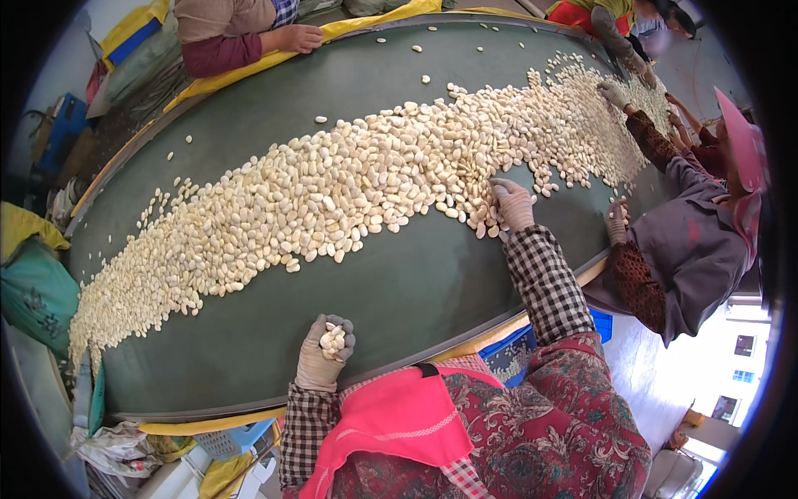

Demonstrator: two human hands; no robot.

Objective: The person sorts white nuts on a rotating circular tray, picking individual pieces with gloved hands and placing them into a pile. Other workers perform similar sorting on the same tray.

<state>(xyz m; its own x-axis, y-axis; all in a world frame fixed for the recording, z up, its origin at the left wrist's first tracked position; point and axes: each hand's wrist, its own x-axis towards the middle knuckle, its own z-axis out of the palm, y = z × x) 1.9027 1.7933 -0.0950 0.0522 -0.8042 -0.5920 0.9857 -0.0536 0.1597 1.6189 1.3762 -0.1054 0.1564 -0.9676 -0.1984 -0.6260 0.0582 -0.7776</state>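
Observation:
A long, thick band of pale white beans (349, 174) lies across a dark green conveyor belt (386, 287). My left hand (325, 353), in a light glove with grey fingertips, is palm up near the belt's near edge, fingers curled around a small heap of beans (333, 340). My right hand (515, 204), gloved the same way, reaches to the near edge of the bean band, its fingertips among the beans. Whether it grips any bean cannot be told. Black-and-white checked sleeves cover both my forearms.
A co-worker in a grey smock (692, 243) works at the right, gloved hands over the belt. Other people reach in at the far right. Across the belt, a person's hand (299, 38) rests on the yellow-covered rim. A blue crate (511, 355) holding beans stands below the near edge.

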